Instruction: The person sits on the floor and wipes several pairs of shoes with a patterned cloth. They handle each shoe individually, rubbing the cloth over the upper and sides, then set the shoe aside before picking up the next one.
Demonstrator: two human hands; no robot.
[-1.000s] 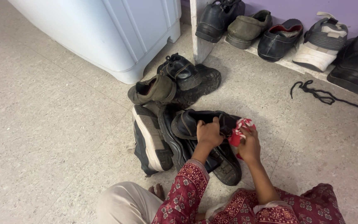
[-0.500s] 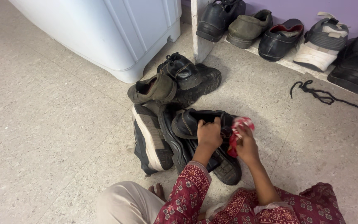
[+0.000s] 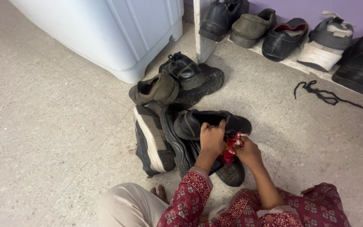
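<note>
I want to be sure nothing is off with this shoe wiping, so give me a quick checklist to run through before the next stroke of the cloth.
1. Left hand steadies the black shoe: ok, fingers wrap over its upper.
2. Right hand grips the red cloth: ok, bunched in the fingers.
3. Cloth meets the shoe: ok, it presses against the shoe's near side.
4. Shoe sits stable: cannot tell, it lies on top of other shoes in the pile.
5. Loose black lace is out of the way: ok, it lies on the floor well apart, near the row of shoes.
6. How clean the shoe is: cannot tell.
</note>
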